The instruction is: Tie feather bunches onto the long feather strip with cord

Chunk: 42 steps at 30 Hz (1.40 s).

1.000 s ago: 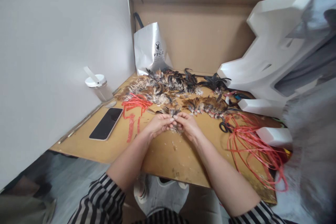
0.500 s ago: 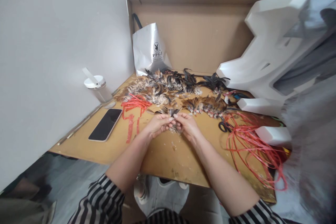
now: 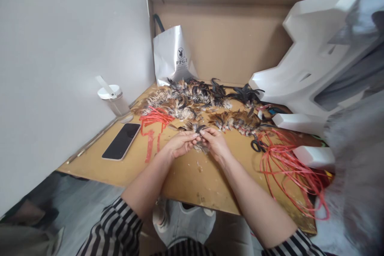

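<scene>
My left hand (image 3: 183, 144) and my right hand (image 3: 213, 142) meet near the middle of the brown table (image 3: 192, 180), both with fingers pinched on a small bunch of feathers (image 3: 200, 129). Dark and brown feather tips stick up above the fingertips, and pale fluff hangs below them. Just beyond the hands lie heaps of brown, cream and black feathers (image 3: 183, 102). A separate row of brown feathers (image 3: 237, 120) is to the right of them. Red strips (image 3: 156, 117) lie to the left of the hands, some flat on the table.
A phone (image 3: 121, 141) and a lidded cup (image 3: 114, 98) are at the left. Behind the feathers stands a silver bag (image 3: 172, 54). To the right are black-handled scissors (image 3: 258, 145), tangled red strips (image 3: 294, 172) and white foam pieces (image 3: 312, 68).
The view has shifted slightly. Both hands stay together on the feather bunch, with the right fingers moved a little and a dark feather now curving over by the fingertips.
</scene>
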Available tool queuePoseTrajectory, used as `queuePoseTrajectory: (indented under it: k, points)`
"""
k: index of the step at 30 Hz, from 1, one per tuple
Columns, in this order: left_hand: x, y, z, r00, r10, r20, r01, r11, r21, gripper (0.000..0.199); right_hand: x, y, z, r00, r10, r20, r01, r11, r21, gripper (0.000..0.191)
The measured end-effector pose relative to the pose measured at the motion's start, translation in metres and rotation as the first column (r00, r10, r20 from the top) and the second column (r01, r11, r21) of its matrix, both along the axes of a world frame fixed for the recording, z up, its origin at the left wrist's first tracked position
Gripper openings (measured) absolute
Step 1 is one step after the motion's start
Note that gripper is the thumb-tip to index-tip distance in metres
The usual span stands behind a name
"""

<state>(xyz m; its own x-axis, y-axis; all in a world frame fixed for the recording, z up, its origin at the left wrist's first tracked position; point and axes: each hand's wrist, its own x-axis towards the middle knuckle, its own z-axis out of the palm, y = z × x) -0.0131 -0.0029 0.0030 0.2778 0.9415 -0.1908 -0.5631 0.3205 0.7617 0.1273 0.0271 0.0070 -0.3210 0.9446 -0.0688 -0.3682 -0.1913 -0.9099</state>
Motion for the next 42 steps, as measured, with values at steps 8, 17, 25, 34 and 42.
queuePoseTrajectory:
  k: [8, 17, 25, 34, 42]
  points:
    - [0.0031, 0.0002, 0.0010, 0.965, 0.198, -0.173, -0.169, 0.971, 0.167, 0.017, 0.0015, -0.0012, 0.0045, 0.999, 0.004, -0.043, -0.007, 0.998, -0.067, 0.029]
    - [0.0062, 0.0002, 0.0036, 0.879, 0.335, -0.340, -0.223, 0.918, 0.327, 0.021, 0.0021, -0.0012, 0.0034, 0.996, 0.072, -0.053, -0.077, 0.993, -0.089, 0.025]
    - [0.0056, -0.0013, 0.0028, 0.943, 0.192, -0.273, -0.144, 0.972, 0.186, 0.023, 0.0020, 0.0001, 0.0020, 0.999, -0.012, 0.040, 0.012, 1.000, -0.004, 0.025]
    - [0.0032, -0.0004, -0.0007, 0.965, 0.110, -0.237, -0.082, 0.989, 0.126, 0.023, 0.0014, -0.0025, 0.0034, 0.993, -0.039, 0.115, 0.028, 0.995, 0.093, 0.024]
    - [0.0026, -0.0012, -0.0002, 0.962, 0.093, -0.257, -0.061, 0.990, 0.130, 0.022, 0.0007, -0.0041, 0.0034, 0.992, -0.038, 0.117, 0.027, 0.995, 0.091, 0.024]
